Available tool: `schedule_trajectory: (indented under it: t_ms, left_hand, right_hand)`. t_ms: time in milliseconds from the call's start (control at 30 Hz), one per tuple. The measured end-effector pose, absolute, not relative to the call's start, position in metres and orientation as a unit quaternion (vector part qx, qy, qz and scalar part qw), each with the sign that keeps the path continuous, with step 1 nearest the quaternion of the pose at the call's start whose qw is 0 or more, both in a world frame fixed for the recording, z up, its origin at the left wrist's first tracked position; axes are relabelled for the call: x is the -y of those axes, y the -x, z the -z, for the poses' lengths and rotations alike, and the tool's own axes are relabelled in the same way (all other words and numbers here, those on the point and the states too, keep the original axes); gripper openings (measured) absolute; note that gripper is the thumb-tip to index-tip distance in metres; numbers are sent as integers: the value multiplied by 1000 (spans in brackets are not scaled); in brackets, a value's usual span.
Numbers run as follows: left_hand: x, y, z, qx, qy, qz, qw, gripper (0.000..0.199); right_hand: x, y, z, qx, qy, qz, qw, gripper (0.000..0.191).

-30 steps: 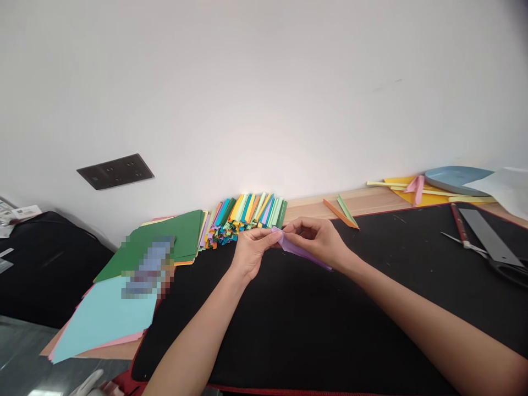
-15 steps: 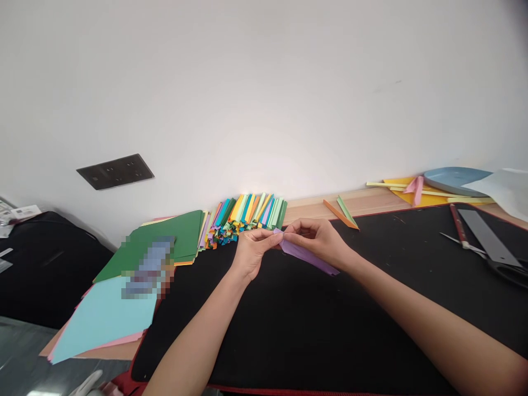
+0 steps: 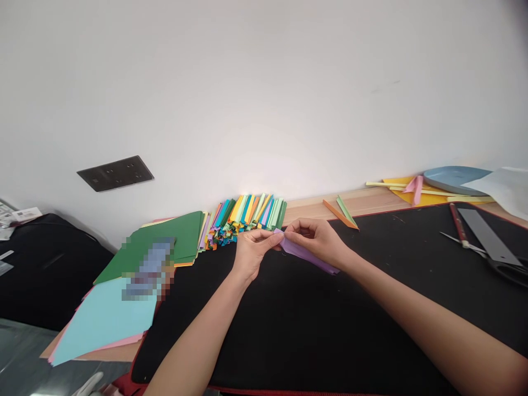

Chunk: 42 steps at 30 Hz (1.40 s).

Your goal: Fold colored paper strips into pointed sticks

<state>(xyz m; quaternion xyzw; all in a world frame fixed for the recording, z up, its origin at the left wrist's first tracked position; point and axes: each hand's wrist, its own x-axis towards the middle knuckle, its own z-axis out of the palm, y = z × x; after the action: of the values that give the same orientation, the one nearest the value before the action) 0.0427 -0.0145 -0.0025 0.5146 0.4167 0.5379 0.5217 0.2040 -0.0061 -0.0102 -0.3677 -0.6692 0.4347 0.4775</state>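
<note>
A folded strip of purple paper (image 3: 307, 256) is held above the black mat, its free end slanting down to the right. My left hand (image 3: 253, 250) pinches the strip's upper left end between thumb and fingers. Close beside it, my right hand (image 3: 315, 239) is closed on the same end, fingertips nearly meeting those of the left. The fingers hide the pinched end, so its exact fold cannot be made out. Just behind the left hand lies a pile of folded paper pieces (image 3: 247, 214) in many colours.
Stacked green paper (image 3: 187, 236) and light blue paper (image 3: 107, 313) lie left of the black mat (image 3: 289, 341). An orange folded strip (image 3: 340, 213) rests at the mat's back edge. At right are a cutter knife (image 3: 458, 225), a ruler (image 3: 489, 236), scissors (image 3: 509, 271) and a blue tray (image 3: 449, 177).
Almost nothing differs. Both hands keep their pinch on the purple paper strip, with only a very slight shift of the fingers and the view.
</note>
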Motion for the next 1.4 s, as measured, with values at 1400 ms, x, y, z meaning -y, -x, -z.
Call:
schedule_trajectory:
  t_ms: [1400]
  left_hand:
    - [14, -39, 2, -380, -547, -503, 550, 20]
  right_hand:
    - [7, -209, 4, 668, 373, -470, 440, 29]
